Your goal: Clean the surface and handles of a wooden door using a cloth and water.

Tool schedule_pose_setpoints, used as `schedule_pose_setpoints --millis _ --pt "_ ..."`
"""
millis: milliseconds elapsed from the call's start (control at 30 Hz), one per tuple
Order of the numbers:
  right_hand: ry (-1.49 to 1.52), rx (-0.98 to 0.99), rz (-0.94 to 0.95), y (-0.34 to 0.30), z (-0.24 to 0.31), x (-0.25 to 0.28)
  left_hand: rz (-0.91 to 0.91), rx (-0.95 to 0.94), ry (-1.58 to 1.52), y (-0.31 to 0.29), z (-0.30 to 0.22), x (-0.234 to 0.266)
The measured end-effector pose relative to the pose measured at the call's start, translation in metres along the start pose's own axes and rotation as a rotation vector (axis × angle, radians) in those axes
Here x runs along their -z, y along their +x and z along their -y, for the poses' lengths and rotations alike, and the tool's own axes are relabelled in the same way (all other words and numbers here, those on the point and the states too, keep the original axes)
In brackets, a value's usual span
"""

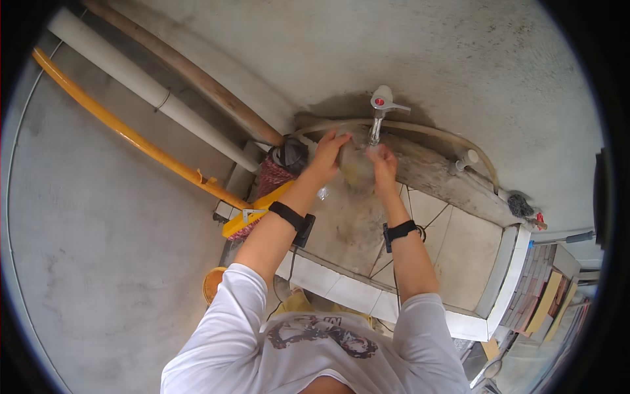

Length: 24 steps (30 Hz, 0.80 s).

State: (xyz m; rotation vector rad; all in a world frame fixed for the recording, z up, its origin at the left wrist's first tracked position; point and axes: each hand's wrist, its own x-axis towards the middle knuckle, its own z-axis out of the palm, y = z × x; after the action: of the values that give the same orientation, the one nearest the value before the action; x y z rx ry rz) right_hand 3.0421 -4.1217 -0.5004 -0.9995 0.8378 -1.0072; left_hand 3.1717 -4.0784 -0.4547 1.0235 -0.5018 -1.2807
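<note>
Clear, pliable-looking thing [357, 169] held between both hands, just below a tap [378, 108].
Taking the clear thing as the dial's centre, the left hand [326, 156] curls at its 10 o'clock edge and the right hand [384, 165] pinches near 2 o'clock, closer to the spout; blur hides its long axis. The tap stands at 1 o'clock, limiting upward room; farther out lie a yellow scoop-like piece [239, 226] at 8, the tiled basin's white rim [344, 291] at 6, and a dark mesh scrubber [520, 205] at 4.
</note>
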Motion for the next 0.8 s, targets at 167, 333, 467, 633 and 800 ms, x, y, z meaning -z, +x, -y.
schedule_pose_setpoints --millis 167,333,467,633,800 --pt "-0.636 0.308 -0.037 -0.008 0.002 -0.039 -0.115 0.229 -0.365 0.007 0.059 0.025" --pt "-0.444 0.258 -0.286 0.030 0.030 0.015 -0.146 0.492 0.221 -0.009 0.031 -0.028" --pt "-0.209 0.206 -0.024 0.026 0.024 0.011 -0.028 0.439 0.459 0.015 0.037 0.020" --pt "0.234 -0.025 -0.011 0.008 0.011 0.050 0.052 0.082 0.479 -0.006 0.013 -0.049" --pt "0.414 -0.477 0.044 -0.010 0.016 0.033 0.029 0.137 0.371 -0.006 0.004 -0.050"
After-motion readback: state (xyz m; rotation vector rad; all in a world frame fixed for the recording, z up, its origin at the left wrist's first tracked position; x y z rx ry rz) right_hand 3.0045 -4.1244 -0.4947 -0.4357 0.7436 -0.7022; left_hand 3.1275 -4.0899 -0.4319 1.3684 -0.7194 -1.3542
